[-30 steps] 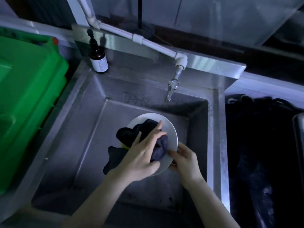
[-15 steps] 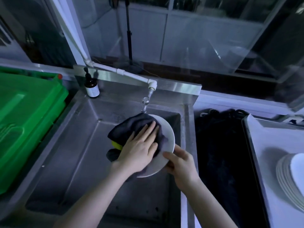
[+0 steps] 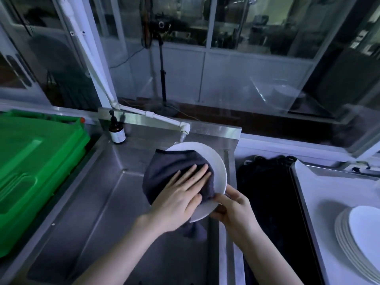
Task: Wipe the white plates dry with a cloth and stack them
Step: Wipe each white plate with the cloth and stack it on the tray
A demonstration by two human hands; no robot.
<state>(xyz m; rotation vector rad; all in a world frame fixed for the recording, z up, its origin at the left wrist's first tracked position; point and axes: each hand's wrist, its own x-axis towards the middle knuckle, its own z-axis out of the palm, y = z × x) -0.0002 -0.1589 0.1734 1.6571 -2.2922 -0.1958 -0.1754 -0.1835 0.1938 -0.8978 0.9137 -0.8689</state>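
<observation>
Centrally, a person holds a white plate (image 3: 218, 167) tilted above a steel sink (image 3: 98, 206). The left hand (image 3: 181, 194) lies flat with straight fingers, pressing a dark cloth (image 3: 164, 169) onto the plate's face. The right hand (image 3: 234, 210) grips the lower rim, thumb on top. A brown pump bottle (image 3: 116, 132) stands at upper left; its pale label is too small to read. A stack of white plates (image 3: 357, 239) sits at lower right. Compared with half a second ago, the plate is higher and overlaps the tap (image 3: 183, 132).
</observation>
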